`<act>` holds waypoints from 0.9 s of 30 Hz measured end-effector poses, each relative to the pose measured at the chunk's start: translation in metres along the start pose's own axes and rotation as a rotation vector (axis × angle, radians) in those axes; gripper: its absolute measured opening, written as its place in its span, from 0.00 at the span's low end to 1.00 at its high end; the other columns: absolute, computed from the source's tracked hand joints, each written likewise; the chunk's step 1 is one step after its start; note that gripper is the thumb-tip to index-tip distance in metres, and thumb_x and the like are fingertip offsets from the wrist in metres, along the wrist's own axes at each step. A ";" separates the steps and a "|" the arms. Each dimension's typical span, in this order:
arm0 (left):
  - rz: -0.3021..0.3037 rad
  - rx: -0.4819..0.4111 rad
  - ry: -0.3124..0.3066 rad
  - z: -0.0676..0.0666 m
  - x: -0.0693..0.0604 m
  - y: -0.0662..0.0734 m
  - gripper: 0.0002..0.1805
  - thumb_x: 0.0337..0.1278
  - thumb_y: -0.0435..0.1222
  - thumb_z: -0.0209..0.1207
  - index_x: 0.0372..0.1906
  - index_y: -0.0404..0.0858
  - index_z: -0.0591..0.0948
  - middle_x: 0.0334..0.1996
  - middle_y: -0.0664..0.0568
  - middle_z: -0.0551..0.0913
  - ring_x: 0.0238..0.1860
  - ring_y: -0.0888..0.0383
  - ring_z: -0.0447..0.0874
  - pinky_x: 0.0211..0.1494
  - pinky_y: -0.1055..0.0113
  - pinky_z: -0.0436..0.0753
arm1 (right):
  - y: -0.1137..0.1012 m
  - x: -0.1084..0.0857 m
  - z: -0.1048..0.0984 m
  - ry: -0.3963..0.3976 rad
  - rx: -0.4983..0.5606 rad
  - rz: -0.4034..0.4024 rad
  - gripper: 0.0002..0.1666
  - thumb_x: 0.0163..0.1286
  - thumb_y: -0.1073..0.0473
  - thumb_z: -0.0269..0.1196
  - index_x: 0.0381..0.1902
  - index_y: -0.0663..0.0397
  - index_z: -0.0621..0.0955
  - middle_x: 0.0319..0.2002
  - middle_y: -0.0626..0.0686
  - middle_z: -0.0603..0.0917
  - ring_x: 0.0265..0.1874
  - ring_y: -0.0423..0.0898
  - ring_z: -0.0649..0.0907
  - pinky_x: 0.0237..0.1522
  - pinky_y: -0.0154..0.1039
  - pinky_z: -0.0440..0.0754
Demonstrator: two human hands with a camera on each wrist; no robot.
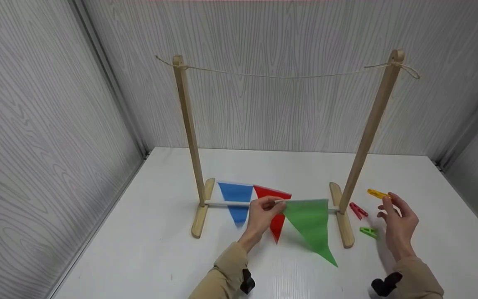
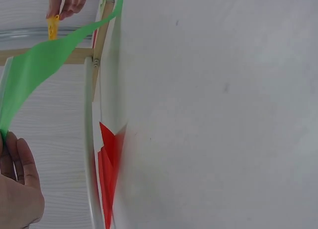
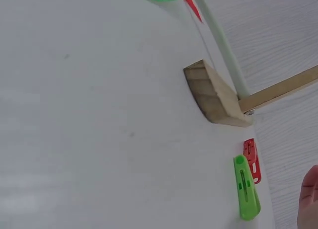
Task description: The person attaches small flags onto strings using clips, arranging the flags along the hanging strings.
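Note:
My left hand point(image 1: 262, 214) pinches the top left corner of a green triangular pennant point(image 1: 311, 220), which hangs down in front of the stand. In the left wrist view the same pennant point(image 2: 42, 65) stretches away from the left hand point(image 2: 17, 184). To the right, my right hand point(image 1: 400, 222) pinches a yellow clothespin point(image 1: 377, 193) by one end, above the table. Below and left of that hand lie a red clothespin point(image 1: 358, 211) and a green clothespin point(image 1: 368, 232). A blue pennant point(image 1: 237, 197) and a red pennant point(image 1: 278, 224) lie behind the left hand, the red one partly hidden.
A wooden stand has a left post point(image 1: 189, 128) and a right post point(image 1: 371, 128), with a string point(image 1: 282, 77) tied between their tops. Its feet, such as the right foot point(image 1: 342, 220), stand on the white table point(image 1: 139, 249). A white crossbar point(image 1: 226, 203) joins the posts low down.

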State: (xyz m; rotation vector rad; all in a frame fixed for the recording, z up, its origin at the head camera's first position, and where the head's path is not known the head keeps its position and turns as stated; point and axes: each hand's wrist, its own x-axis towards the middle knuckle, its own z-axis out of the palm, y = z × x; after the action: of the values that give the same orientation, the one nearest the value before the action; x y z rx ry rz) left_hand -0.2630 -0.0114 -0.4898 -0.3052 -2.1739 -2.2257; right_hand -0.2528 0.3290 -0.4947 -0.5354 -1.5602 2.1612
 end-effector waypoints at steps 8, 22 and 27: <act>0.002 0.018 0.010 -0.002 0.001 0.013 0.13 0.63 0.38 0.66 0.48 0.35 0.86 0.41 0.42 0.89 0.39 0.61 0.85 0.54 0.61 0.87 | -0.018 -0.006 0.013 -0.020 0.234 0.025 0.20 0.65 0.53 0.68 0.54 0.48 0.83 0.51 0.46 0.79 0.38 0.40 0.81 0.34 0.26 0.84; 0.016 0.015 0.069 -0.003 0.004 0.041 0.12 0.63 0.36 0.66 0.48 0.33 0.87 0.38 0.41 0.89 0.38 0.53 0.88 0.50 0.68 0.87 | -0.047 -0.017 0.030 -0.153 0.546 0.018 0.16 0.67 0.62 0.67 0.51 0.61 0.84 0.44 0.51 0.84 0.37 0.45 0.80 0.35 0.32 0.83; 0.034 -0.002 0.086 -0.003 0.006 0.051 0.13 0.63 0.37 0.66 0.47 0.34 0.87 0.37 0.41 0.89 0.37 0.57 0.87 0.48 0.68 0.87 | -0.059 -0.020 0.038 -0.260 0.611 -0.028 0.15 0.70 0.64 0.64 0.52 0.64 0.83 0.44 0.53 0.83 0.36 0.46 0.80 0.35 0.33 0.83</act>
State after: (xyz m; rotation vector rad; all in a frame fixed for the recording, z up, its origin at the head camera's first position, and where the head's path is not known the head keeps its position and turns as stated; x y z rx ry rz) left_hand -0.2616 -0.0159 -0.4381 -0.2402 -2.1077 -2.1807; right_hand -0.2493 0.3048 -0.4258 -0.0335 -0.9154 2.5917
